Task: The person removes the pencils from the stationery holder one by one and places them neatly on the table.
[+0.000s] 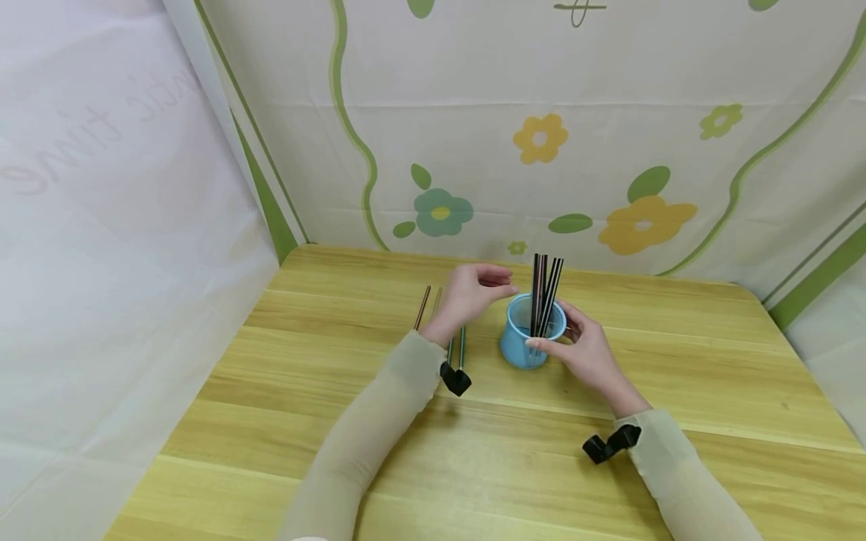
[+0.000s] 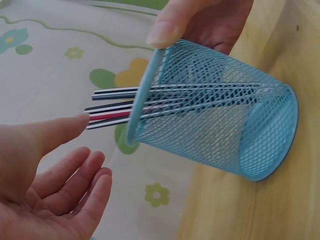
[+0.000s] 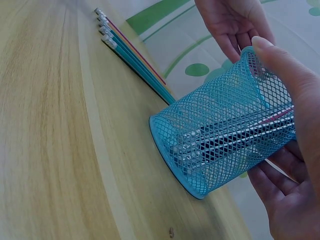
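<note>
In the blue mesh cup [image 1: 516, 349] lean dark, seemingly striped pencils [image 1: 542, 294].

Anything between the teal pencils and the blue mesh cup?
Head view: bare tabletop between the teal pencils and blue mesh cup; left hand is above the far end.

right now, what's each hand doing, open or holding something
Left hand: open, holding nothing, near the blue mesh cup.
Right hand: holding that cup near its rim.
</note>
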Demonstrator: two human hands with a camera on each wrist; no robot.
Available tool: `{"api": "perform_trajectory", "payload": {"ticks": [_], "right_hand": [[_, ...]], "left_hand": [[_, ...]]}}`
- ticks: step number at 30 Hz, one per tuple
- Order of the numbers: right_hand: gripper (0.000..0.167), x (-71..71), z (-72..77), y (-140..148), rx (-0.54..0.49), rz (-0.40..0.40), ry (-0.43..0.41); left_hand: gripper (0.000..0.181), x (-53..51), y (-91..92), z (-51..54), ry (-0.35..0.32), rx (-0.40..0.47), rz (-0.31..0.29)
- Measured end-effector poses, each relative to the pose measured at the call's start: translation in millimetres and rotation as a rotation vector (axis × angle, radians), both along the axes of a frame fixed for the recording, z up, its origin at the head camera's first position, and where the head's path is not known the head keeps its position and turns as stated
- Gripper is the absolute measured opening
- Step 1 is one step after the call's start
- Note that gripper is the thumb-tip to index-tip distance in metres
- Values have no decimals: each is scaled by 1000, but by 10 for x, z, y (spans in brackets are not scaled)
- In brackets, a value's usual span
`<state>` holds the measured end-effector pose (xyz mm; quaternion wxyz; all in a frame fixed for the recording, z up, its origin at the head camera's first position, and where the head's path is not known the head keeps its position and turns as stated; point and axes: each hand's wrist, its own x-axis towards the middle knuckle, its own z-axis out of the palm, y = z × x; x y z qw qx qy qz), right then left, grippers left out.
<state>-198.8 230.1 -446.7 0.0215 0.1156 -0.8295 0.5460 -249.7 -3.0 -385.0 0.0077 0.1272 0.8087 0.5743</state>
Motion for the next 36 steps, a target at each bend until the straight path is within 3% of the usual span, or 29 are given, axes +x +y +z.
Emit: {"api": "perform_trajectory", "payload": {"ticks": [7,22,29,36], "right_hand": [[87,4,4,1,-3,7,9],[86,-18,-24,16,0,9,26],[85,-11,-25,13,0,8,23],[84,-1,-18,15,1,12,39]], "left_hand": [[28,-47,138,-102,-39,43,2],[29,-156,303,-225,-55,22,-42],[24,-146,332,-242,-76,9,-57],[21,-138,356,-257,-49,-23,-49]]}}
